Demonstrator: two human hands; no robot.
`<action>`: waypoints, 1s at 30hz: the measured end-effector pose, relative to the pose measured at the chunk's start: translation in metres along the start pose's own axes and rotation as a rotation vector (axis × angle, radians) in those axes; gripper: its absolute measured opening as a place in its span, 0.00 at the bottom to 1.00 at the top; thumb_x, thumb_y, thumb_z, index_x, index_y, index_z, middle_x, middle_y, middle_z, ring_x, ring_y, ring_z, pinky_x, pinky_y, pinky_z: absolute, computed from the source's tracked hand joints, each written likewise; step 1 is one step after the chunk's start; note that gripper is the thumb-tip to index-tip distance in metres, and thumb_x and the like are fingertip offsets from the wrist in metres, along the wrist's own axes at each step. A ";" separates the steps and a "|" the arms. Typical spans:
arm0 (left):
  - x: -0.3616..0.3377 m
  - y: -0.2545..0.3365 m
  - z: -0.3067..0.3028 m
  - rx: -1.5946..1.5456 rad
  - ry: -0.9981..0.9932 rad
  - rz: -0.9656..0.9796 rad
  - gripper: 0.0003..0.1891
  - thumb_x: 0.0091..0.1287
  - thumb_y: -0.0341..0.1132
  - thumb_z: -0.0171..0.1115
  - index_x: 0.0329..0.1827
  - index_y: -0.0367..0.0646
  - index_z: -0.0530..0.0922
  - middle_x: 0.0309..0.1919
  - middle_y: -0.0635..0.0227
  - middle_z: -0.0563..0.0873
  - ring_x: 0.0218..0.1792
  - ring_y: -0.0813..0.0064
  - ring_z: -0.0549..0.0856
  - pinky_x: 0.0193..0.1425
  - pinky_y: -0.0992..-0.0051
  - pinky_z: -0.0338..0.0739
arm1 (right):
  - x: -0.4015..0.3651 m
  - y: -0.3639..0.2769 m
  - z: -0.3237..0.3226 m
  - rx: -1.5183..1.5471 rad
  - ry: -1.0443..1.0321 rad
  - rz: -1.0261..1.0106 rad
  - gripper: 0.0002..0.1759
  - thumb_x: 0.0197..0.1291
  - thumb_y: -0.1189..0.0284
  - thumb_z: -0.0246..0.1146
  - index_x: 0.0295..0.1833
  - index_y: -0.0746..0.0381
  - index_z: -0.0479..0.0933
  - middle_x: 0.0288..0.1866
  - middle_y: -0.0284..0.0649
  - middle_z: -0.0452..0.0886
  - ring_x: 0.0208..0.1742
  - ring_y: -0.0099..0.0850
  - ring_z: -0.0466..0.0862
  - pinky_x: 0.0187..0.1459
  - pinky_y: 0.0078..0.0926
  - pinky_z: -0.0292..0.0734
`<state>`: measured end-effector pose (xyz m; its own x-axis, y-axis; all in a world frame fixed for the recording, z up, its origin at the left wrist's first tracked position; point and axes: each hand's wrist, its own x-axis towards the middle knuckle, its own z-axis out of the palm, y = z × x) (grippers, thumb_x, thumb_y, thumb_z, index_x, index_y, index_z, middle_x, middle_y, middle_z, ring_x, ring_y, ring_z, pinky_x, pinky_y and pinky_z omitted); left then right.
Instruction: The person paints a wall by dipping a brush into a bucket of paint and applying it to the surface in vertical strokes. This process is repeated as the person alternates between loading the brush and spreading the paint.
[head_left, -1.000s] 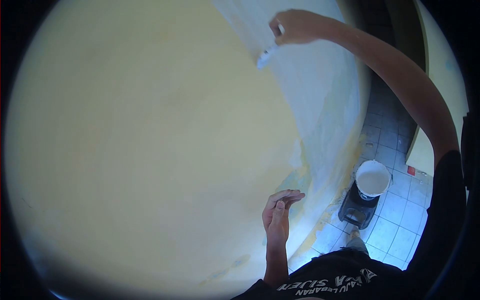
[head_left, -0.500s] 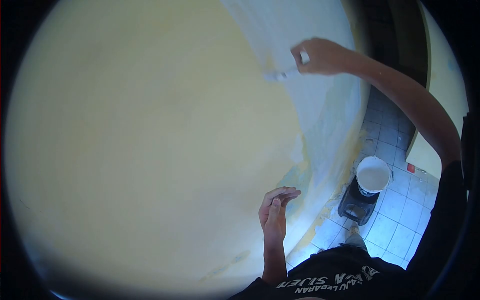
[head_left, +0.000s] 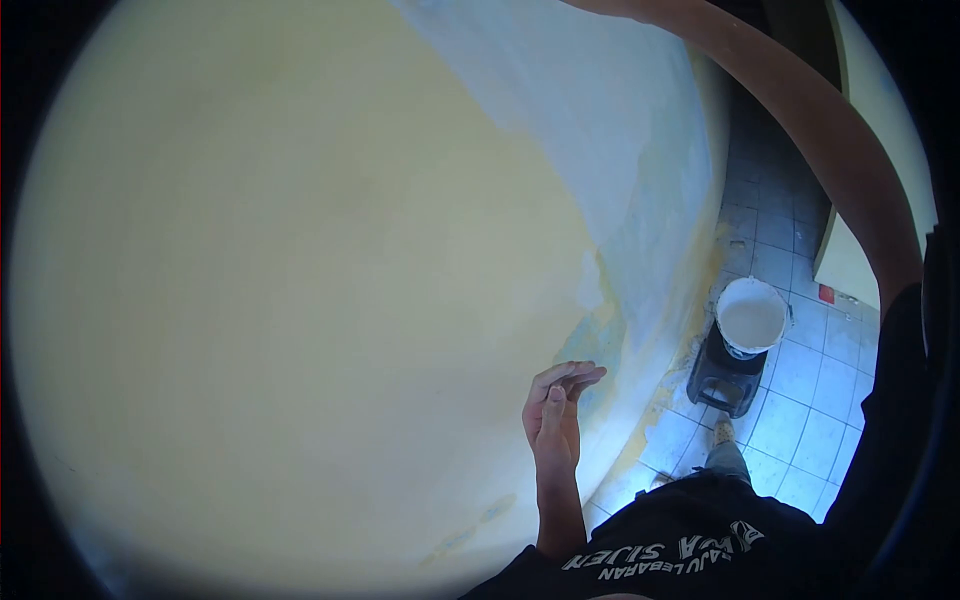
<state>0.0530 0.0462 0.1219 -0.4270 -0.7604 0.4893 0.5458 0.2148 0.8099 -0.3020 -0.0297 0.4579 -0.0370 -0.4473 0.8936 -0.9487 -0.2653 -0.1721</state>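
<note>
In front of a cream-yellow wall [head_left: 330,260], my left hand [head_left: 555,400] is raised with nothing in it. Its fingers are extended and slightly bent, the thumb a little apart from them. My right arm reaches up across the upper right of the head view. Only the back part of my right hand [head_left: 610,5] shows at the top edge, over the wall's whitish coated area [head_left: 540,70]; its fingers and anything in them are out of frame.
A white bucket [head_left: 752,312] of pale paint-like material stands on a dark plastic stool [head_left: 726,380]. Both are on the tiled floor [head_left: 800,375] close to the wall's foot. A pale panel [head_left: 850,250] rises at the right, with a small red object [head_left: 826,294] by its base.
My right hand has moved up toward the top edge, taking the thin pale-ended tool it held out of sight. The white coating reaches further left at the top. My left hand keeps its pose.
</note>
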 end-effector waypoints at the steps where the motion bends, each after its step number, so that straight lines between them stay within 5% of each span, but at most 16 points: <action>1: 0.000 0.000 0.000 0.000 0.000 -0.004 0.18 0.84 0.39 0.51 0.65 0.34 0.77 0.59 0.48 0.87 0.61 0.52 0.87 0.71 0.54 0.76 | -0.006 0.004 0.006 0.004 0.047 -0.025 0.19 0.61 0.57 0.68 0.46 0.63 0.85 0.48 0.55 0.88 0.53 0.49 0.87 0.55 0.45 0.80; 4: 0.002 0.004 -0.001 0.003 -0.007 -0.007 0.19 0.84 0.40 0.51 0.65 0.34 0.77 0.59 0.48 0.87 0.61 0.52 0.87 0.71 0.54 0.75 | -0.061 -0.005 0.037 0.134 -0.204 0.086 0.12 0.59 0.63 0.68 0.40 0.60 0.81 0.30 0.47 0.85 0.33 0.46 0.85 0.39 0.44 0.77; 11: 0.004 0.007 -0.001 0.019 -0.044 0.018 0.18 0.84 0.40 0.52 0.65 0.34 0.77 0.58 0.50 0.86 0.59 0.52 0.87 0.70 0.53 0.77 | -0.123 -0.016 0.054 -0.106 -0.738 0.109 0.09 0.58 0.65 0.69 0.39 0.58 0.81 0.33 0.46 0.85 0.39 0.46 0.85 0.41 0.47 0.77; 16: 0.005 0.004 0.002 0.013 -0.050 0.030 0.19 0.84 0.40 0.52 0.66 0.35 0.76 0.58 0.50 0.86 0.60 0.53 0.87 0.70 0.53 0.77 | -0.052 0.001 0.056 -0.052 -0.333 -0.020 0.16 0.56 0.60 0.69 0.40 0.63 0.82 0.32 0.47 0.84 0.40 0.46 0.85 0.40 0.47 0.77; 18: 0.005 0.006 0.002 0.018 -0.039 0.018 0.19 0.85 0.40 0.51 0.66 0.34 0.77 0.59 0.48 0.86 0.61 0.52 0.86 0.71 0.54 0.76 | -0.029 -0.017 0.025 -0.060 -0.303 0.094 0.15 0.57 0.60 0.70 0.41 0.60 0.81 0.35 0.47 0.84 0.38 0.43 0.84 0.42 0.43 0.75; 21: 0.001 0.004 -0.002 0.017 -0.013 0.016 0.19 0.84 0.40 0.51 0.65 0.33 0.77 0.59 0.48 0.86 0.61 0.52 0.86 0.71 0.54 0.76 | -0.014 -0.022 -0.012 0.026 -0.142 0.082 0.18 0.61 0.58 0.67 0.46 0.63 0.84 0.55 0.59 0.86 0.57 0.52 0.85 0.58 0.46 0.79; 25: 0.002 -0.002 -0.003 0.025 0.002 0.026 0.18 0.83 0.40 0.52 0.66 0.36 0.77 0.58 0.51 0.87 0.60 0.52 0.87 0.70 0.53 0.77 | 0.020 0.001 -0.008 0.069 0.215 0.061 0.18 0.61 0.59 0.67 0.46 0.63 0.83 0.51 0.61 0.87 0.57 0.53 0.86 0.58 0.47 0.79; 28: 0.001 0.002 -0.004 0.014 -0.021 0.031 0.18 0.84 0.39 0.52 0.66 0.36 0.77 0.58 0.51 0.87 0.60 0.53 0.87 0.70 0.53 0.77 | 0.034 0.000 -0.004 0.111 0.133 0.055 0.19 0.61 0.58 0.68 0.47 0.63 0.83 0.49 0.61 0.87 0.57 0.54 0.86 0.58 0.48 0.78; 29: 0.000 0.003 -0.003 0.016 -0.024 0.033 0.18 0.84 0.39 0.51 0.66 0.36 0.77 0.58 0.51 0.87 0.61 0.53 0.87 0.70 0.53 0.77 | 0.034 0.016 0.018 0.181 0.185 -0.109 0.14 0.59 0.61 0.68 0.41 0.60 0.81 0.35 0.46 0.83 0.37 0.41 0.83 0.41 0.42 0.74; 30: 0.000 0.001 -0.005 0.016 -0.028 0.031 0.18 0.84 0.38 0.51 0.66 0.36 0.77 0.58 0.52 0.87 0.61 0.53 0.87 0.70 0.52 0.78 | 0.022 0.004 0.013 0.087 -0.070 0.010 0.13 0.59 0.62 0.68 0.40 0.60 0.81 0.36 0.46 0.83 0.37 0.40 0.83 0.41 0.42 0.74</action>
<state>0.0572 0.0434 0.1205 -0.4303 -0.7358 0.5230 0.5477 0.2477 0.7992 -0.3031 -0.0516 0.4719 -0.0219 -0.5079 0.8611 -0.9174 -0.3322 -0.2193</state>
